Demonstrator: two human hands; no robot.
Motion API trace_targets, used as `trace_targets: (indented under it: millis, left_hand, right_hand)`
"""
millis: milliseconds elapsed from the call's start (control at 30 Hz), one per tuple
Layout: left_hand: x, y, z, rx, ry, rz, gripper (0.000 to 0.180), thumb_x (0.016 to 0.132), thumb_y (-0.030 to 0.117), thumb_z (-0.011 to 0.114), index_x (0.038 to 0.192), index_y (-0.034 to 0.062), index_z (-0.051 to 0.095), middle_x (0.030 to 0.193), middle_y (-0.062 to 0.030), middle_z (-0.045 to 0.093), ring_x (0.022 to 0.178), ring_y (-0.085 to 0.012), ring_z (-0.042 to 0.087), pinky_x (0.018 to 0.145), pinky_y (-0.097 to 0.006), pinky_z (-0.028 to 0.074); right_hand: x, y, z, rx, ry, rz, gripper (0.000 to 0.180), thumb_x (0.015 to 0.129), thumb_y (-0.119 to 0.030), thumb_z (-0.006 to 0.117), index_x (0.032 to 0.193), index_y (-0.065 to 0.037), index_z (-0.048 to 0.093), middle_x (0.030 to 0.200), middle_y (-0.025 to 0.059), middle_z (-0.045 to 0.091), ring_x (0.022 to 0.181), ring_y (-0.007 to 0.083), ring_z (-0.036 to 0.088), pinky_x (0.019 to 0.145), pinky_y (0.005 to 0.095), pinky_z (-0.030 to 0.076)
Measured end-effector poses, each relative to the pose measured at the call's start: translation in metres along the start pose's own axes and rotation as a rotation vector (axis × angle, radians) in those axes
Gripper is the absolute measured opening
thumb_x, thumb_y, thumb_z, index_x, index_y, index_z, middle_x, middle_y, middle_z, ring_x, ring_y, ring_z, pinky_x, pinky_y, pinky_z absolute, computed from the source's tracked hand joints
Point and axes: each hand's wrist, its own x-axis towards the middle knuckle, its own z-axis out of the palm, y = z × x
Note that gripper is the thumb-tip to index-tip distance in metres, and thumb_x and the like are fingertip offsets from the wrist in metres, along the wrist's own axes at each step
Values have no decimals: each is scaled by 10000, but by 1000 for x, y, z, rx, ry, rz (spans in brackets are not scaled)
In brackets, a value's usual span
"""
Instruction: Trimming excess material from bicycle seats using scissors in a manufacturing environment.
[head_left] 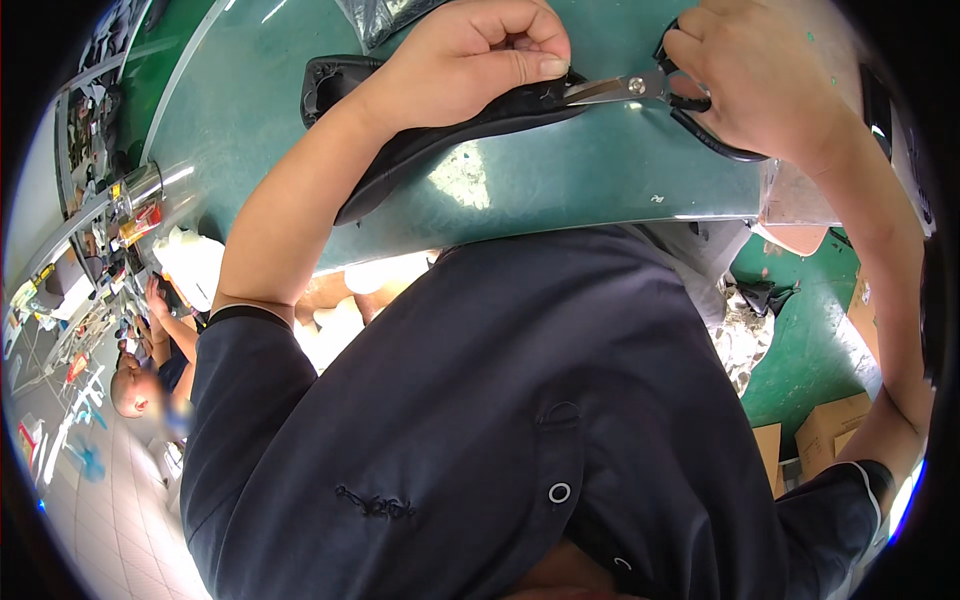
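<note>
My left hand (pixel 490 62) is closed in a pinch on the edge of a black fabric piece (pixel 410 153), which lies across the green tabletop and looks like a pouch or sewn cover. Part of that piece is hidden beneath my left hand and forearm. My right hand (pixel 757 80) grips a pair of scissors (pixel 637 86) with black handles, its fingers through the loops. The metal blades point left and meet the black fabric just beside my left fingertips. Whether the blades are fully closed I cannot make out.
The green table (pixel 560 185) has its near edge against my body. A dark plastic-wrapped package (pixel 385 18) lies at its far side. Cardboard boxes (pixel 833 425) stand on the green floor at the lower right. Another person (pixel 140 390) is at the far left.
</note>
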Motion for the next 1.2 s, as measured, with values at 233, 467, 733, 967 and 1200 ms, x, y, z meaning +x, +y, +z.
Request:
trace_targets:
  millis: [233, 467, 733, 967, 1200]
  left_hand:
    - [-5, -6, 1, -512, 187, -250, 52, 1047, 92, 631, 1021, 49, 616, 881, 41, 532, 771, -62, 455, 706, -211, 389]
    - [-4, -14, -4, -470, 99, 23, 57, 1035, 87, 638, 1022, 34, 621, 933, 1, 556, 787, -88, 473, 727, -234, 401]
    - [-5, -10, -8, -505, 103, -64, 59, 1030, 85, 640, 1042, 28, 633, 956, -12, 564, 793, -99, 487, 734, -239, 406]
    - [-9, -12, -8, -710, 180, -84, 112, 1043, 141, 638, 1068, 32, 629, 1001, -25, 596, 792, -100, 511, 752, -238, 425]
    - [-12, 13, -10, -1010, 494, -255, 165, 1061, 208, 613, 1098, 48, 629, 1107, -70, 642, 878, -151, 621, 837, -308, 502]
  right_hand:
    - [-19, -2, 24, 119, 154, 47, 244, 767, -175, 795, 797, -46, 591, 778, 100, 609, 787, 333, 640, 679, 473, 494]
    - [-33, 2, 10, 50, 255, 183, 295, 730, -203, 809, 860, -35, 604, 859, 119, 628, 837, 355, 645, 713, 465, 509]
    - [-9, -24, 11, 21, 175, 102, 257, 740, -238, 791, 888, -61, 678, 867, 77, 658, 882, 293, 671, 771, 426, 545]
    - [4, -27, 4, -11, 64, 62, 223, 744, -212, 801, 829, -48, 676, 825, 106, 682, 823, 297, 692, 720, 423, 552]
    - [-9, -16, 6, 50, 210, 153, 218, 786, -242, 779, 817, -56, 671, 792, 111, 671, 800, 336, 685, 726, 454, 554]
